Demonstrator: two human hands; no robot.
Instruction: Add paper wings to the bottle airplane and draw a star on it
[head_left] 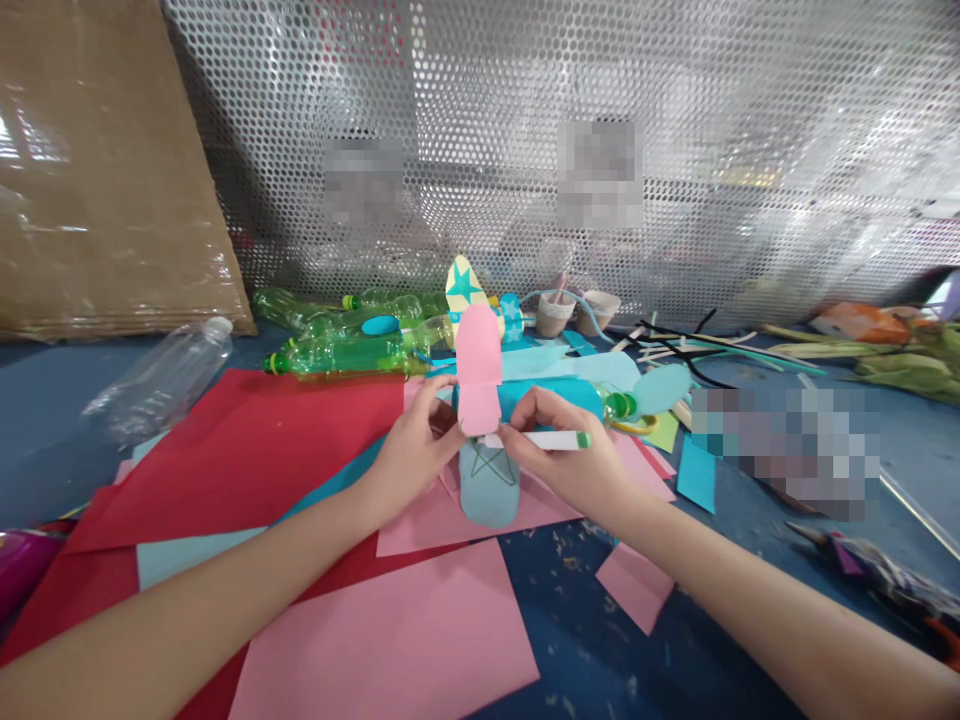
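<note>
Between my hands a pink paper strip with a rounded top (478,350) stands upright, creased across its middle. My left hand (420,435) is closed, pinching the lower left edge of that strip. My right hand (566,450) is closed around a white marker with a green end (556,440), its fingertips close to the strip's lower right corner. Just below, a rounded light blue paper piece (489,500) bears a star outline in dark lines; its upper part is hidden. Behind my hands lies a bottle wrapped in blue paper (581,400) with a green cap.
Red sheets (300,430) and a pink sheet (397,640) cover the left and front. Green plastic bottles (352,350) lie behind, a clear bottle (169,375) at left. Small pots (555,315) stand by the perforated metal screen (487,100). Scissors (885,575) lie at right.
</note>
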